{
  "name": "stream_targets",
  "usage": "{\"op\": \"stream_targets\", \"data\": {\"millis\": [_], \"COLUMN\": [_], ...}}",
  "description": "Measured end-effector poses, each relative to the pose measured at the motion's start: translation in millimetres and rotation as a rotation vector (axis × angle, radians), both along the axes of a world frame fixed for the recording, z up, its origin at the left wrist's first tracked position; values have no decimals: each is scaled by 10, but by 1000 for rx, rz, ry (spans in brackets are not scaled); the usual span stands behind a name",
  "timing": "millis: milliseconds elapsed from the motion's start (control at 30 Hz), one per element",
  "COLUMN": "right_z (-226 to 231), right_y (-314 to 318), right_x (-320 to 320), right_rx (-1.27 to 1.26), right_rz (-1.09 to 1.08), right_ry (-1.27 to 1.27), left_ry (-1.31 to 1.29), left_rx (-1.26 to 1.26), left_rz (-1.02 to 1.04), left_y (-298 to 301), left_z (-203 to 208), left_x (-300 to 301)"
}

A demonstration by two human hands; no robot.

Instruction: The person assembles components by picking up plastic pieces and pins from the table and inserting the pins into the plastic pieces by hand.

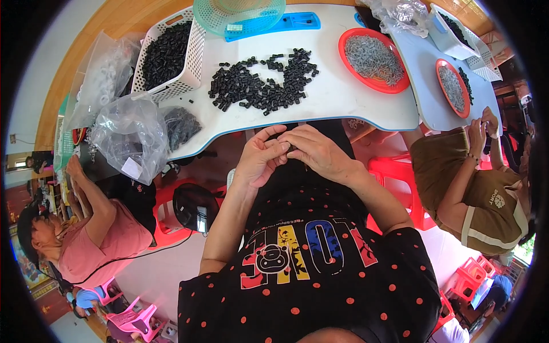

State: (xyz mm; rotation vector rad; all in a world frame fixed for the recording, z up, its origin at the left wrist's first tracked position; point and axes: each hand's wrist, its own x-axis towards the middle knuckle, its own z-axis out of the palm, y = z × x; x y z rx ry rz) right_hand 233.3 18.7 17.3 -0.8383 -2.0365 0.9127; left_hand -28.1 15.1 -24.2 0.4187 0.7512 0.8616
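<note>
My left hand (264, 155) and my right hand (318, 151) meet just off the near edge of the white table (337, 106), in front of my body. The fingers of both are closed in a pinch, tips close together. A small dark bit shows between them, but its kind is hidden by the fingers. Beyond my hands, a spread of small black plastic pieces (269, 91) lies loose on the table. To the right of these, a red plate (350, 67) carries a heap of small grey pieces (374, 60).
At the left stand a white perforated basket (194, 71) of black pieces and clear plastic bags (128, 134). A green mesh basket (240, 17) and a blue tray (291, 22) lie at the back. People sit on both sides; the one at right has a second red plate (466, 106).
</note>
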Motion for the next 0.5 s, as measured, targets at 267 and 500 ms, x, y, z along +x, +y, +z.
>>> {"op": "stream_targets", "data": {"millis": [267, 500], "right_z": [-121, -226], "right_y": [194, 210], "right_x": [73, 150], "right_rx": [194, 117], "right_rz": [148, 80], "right_ry": [-111, -24], "left_ry": [80, 82], "left_rx": [5, 18], "left_rz": [-63, -87], "left_y": [44, 96], "left_z": [-70, -77], "left_x": [-63, 60]}}
